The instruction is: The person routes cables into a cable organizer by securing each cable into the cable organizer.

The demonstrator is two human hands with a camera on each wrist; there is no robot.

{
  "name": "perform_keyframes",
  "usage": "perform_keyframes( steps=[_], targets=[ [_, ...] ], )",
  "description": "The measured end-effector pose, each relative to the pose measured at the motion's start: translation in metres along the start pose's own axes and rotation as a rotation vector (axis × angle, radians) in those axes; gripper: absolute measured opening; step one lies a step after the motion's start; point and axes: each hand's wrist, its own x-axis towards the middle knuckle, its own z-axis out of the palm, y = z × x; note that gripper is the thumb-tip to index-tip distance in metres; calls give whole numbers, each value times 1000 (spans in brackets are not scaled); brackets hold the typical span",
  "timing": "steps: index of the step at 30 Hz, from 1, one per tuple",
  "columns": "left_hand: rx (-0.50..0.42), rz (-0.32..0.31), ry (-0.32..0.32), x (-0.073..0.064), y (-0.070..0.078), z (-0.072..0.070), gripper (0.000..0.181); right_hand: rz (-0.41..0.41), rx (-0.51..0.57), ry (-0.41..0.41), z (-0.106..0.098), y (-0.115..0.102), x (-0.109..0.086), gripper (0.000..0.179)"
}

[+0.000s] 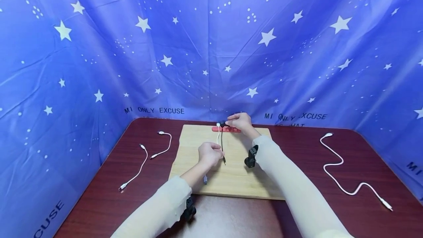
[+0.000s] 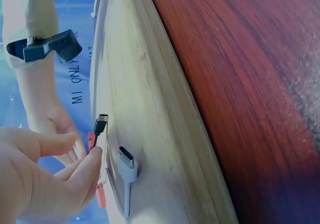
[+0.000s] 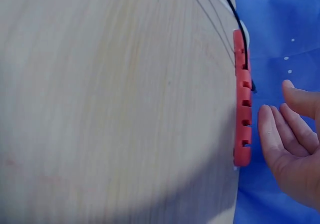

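In the head view a red cable holder (image 1: pixel 226 129), a strip with slots, runs along the far edge of a wooden board (image 1: pixel 251 172). A black cable (image 3: pixel 239 18) leads out of one slot; its small black connector (image 2: pixel 101 124) is by my left hand (image 1: pixel 210 154). That hand's index fingertip overlaps the black cable, with the thumb visibly apart from it. A white cable (image 1: pixel 218 135) runs from the holder beneath the left hand, its connector (image 2: pixel 128 165) over the board. My right hand (image 3: pixel 295 139), fingers loosely bent and holding nothing, is just beyond the holder near the black plug (image 1: pixel 223 123).
Two short white cables (image 1: pixel 143 164) (image 1: pixel 170 140) lie on the dark red table left of the board. One longer white cable (image 1: pixel 338 164) curves across the right side. A blue star-patterned curtain (image 1: pixel 211 47) hangs close behind the table.
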Motion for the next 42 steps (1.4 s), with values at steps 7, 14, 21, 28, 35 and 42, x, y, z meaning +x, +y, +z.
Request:
perform_keyframes(
  steps=[7, 14, 21, 28, 35, 42],
  targets=[
    [16, 27, -47, 4, -3, -4, 24, 37, 78, -15, -4, -1, -10, 34],
    [23, 37, -83, 8, -6, -14, 28, 24, 133, -53, -9, -2, -23, 38],
    [-17, 54, -105, 10, -16, -24, 30, 91, 290, -121, -5, 2, -34, 40],
    [-18, 73, -95, 11, -18, -35, 32, 93, 376, -163, -6, 5, -43, 44],
    [1, 75, -58, 11, -23, -48, 31, 88, 323, -156, -7, 5, -54, 41],
    [-5, 75, -48, 9, -29, -62, 30, 51, 282, -140, -5, 3, -68, 37]
  ],
)
